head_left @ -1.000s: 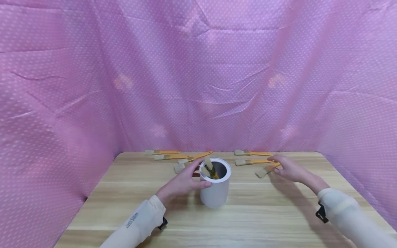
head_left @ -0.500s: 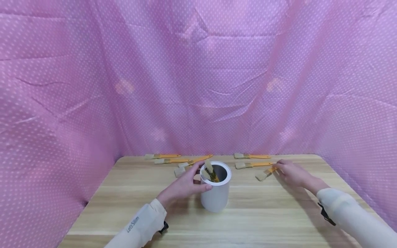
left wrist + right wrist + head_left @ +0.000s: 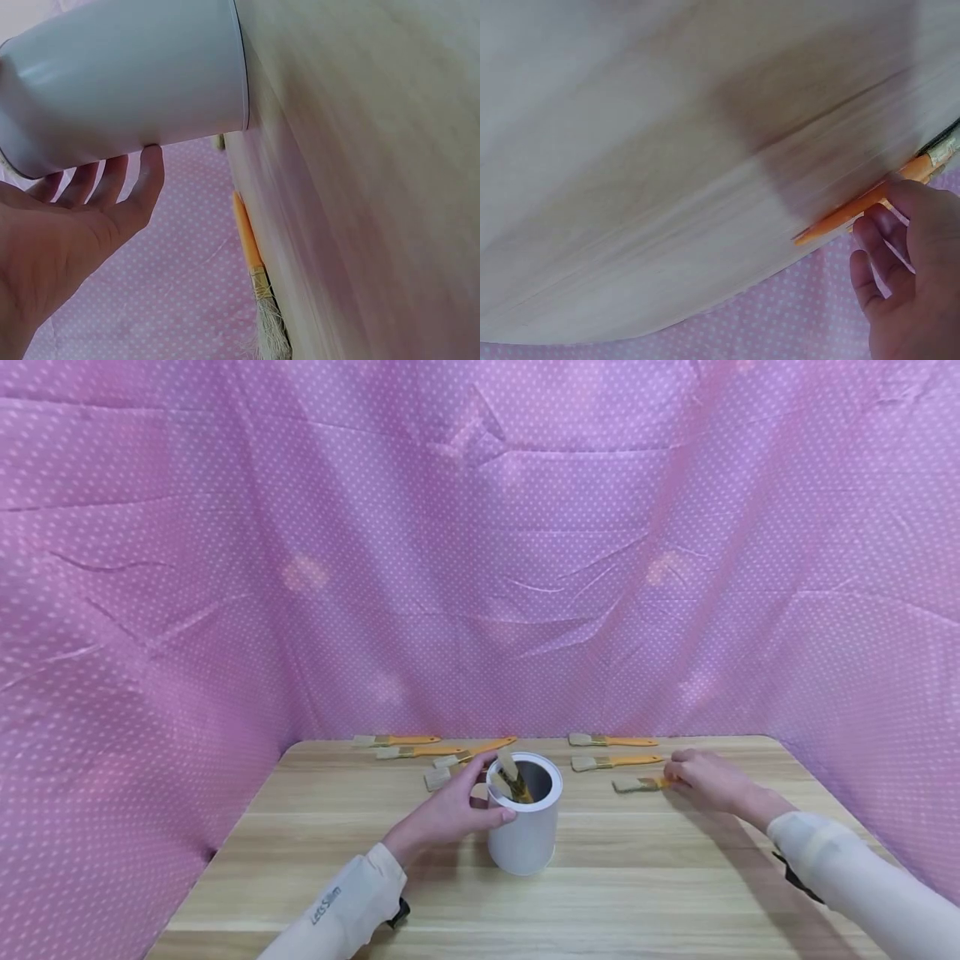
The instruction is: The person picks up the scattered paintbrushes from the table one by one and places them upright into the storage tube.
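Note:
A white can (image 3: 522,839) stands upright at the middle of the table, holding paintbrushes (image 3: 513,779) with their bristles up. My left hand (image 3: 447,807) grips its left side near the rim, thumb in front and fingers behind; the left wrist view shows the fingertips against the can wall (image 3: 135,82). On the right, my right hand (image 3: 708,779) pinches the orange handle of a paintbrush (image 3: 637,785), whose pale bristles point left. In the right wrist view, thumb and fingers meet on that handle (image 3: 844,217), which lies close over the tabletop.
Two paintbrushes, an upper one (image 3: 611,741) and a lower one (image 3: 615,762), lie behind the held brush. Several more, among them a paintbrush (image 3: 420,752), lie at the back left, partly behind my left hand. A pink dotted curtain (image 3: 480,568) encloses the table (image 3: 600,902).
My right hand has come down onto the nearest right-hand paintbrush and taken its handle; the brush has turned from slanted to nearly level. The left hand keeps its grip on the can.

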A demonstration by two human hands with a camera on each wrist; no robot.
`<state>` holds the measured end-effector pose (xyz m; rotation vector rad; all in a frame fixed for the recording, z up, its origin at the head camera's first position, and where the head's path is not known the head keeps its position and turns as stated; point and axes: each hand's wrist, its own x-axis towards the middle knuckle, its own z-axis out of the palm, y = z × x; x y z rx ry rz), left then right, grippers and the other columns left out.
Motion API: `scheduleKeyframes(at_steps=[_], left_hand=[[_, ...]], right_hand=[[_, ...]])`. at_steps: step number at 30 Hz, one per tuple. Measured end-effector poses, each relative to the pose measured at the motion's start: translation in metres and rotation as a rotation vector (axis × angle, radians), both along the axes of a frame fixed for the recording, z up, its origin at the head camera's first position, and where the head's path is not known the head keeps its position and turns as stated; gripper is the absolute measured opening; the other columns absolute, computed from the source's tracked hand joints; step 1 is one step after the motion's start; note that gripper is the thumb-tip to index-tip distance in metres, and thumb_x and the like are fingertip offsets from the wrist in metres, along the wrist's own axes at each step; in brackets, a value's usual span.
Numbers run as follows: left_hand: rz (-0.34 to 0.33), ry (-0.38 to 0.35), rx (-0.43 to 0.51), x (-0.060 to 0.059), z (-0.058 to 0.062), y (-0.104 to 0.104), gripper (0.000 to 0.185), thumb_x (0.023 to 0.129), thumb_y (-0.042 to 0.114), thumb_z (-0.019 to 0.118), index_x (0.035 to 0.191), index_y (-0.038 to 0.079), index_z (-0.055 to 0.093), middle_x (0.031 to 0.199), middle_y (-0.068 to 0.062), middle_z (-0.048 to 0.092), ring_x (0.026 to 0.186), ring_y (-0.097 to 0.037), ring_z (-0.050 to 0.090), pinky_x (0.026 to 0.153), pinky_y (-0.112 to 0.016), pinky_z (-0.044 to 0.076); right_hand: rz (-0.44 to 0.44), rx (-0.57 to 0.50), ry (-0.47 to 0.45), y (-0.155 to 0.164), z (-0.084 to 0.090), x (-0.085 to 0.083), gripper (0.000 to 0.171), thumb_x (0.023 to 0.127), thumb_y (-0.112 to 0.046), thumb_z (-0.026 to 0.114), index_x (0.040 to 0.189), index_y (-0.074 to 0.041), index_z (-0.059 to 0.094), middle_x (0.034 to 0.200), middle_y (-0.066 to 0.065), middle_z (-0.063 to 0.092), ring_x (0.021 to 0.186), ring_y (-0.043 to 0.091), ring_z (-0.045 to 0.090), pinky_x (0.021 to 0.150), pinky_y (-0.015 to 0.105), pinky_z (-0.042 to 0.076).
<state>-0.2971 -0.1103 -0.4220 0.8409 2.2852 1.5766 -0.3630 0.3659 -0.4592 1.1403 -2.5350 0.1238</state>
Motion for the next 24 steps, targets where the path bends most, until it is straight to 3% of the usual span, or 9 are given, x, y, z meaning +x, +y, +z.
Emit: scheduleKeyframes(at_steps=[3,6,11,17,20,24], left_hand=[[0.008,0.008,-0.005,0.001,0.002,0.001,0.088,0.088,0.042,0.081,0.158,0.033,0.028,0.148,0.000,0.041,0.121,-0.027,0.056,0.091,-0.036,0.055],[0.010,0.015,-0.006,0.003,0.004,0.001,0.089,0.088,0.041,0.081,0.158,0.030,0.027,0.147,0.000,0.042,0.122,-0.026,0.055,0.092,-0.036,0.055],[-0.005,0.034,0.004,0.003,0.002,0.001,0.090,0.089,0.040,0.080,0.159,0.029,0.026,0.147,0.000,0.041,0.127,-0.028,0.050,0.093,-0.035,0.054],[0.010,0.016,-0.004,0.005,0.002,0.000,0.088,0.089,0.041,0.079,0.158,0.030,0.027,0.147,-0.002,0.041,0.119,-0.031,0.057,0.091,-0.036,0.055],[0.017,0.020,-0.013,0.006,0.002,0.000,0.088,0.089,0.042,0.079,0.158,0.030,0.026,0.147,-0.002,0.042,0.116,-0.031,0.059,0.090,-0.035,0.055],[0.005,0.045,-0.009,0.005,0.002,0.001,0.089,0.090,0.043,0.078,0.159,0.027,0.025,0.148,-0.002,0.041,0.123,-0.028,0.055,0.093,-0.034,0.054]], right_hand=[[0.008,-0.001,0.005,-0.002,0.004,0.003,0.021,0.085,0.001,0.079,0.082,-0.016,0.068,0.078,-0.009,0.052,0.064,0.005,0.046,0.053,0.028,0.044],[0.011,-0.035,0.004,-0.005,0.006,0.007,0.018,0.084,0.004,0.078,0.086,-0.012,0.072,0.083,-0.006,0.058,0.069,0.009,0.056,0.058,0.031,0.051],[0.053,-0.193,-0.018,-0.021,0.011,0.010,0.017,0.083,0.009,0.076,0.094,-0.004,0.074,0.088,0.000,0.065,0.077,0.012,0.062,0.062,0.031,0.056],[0.032,-0.479,-0.252,-0.063,0.040,0.024,0.013,0.095,0.001,0.069,0.107,-0.001,0.075,0.090,-0.002,0.071,0.078,0.012,0.065,0.066,0.029,0.057],[0.026,-0.619,-0.364,-0.084,0.056,0.032,0.016,0.099,-0.005,0.067,0.112,-0.001,0.074,0.098,0.003,0.074,0.087,0.019,0.070,0.074,0.031,0.060],[0.006,-0.768,-0.456,-0.109,0.078,0.043,0.019,0.101,-0.010,0.066,0.115,-0.001,0.074,0.101,0.007,0.075,0.090,0.028,0.071,0.076,0.033,0.060]])
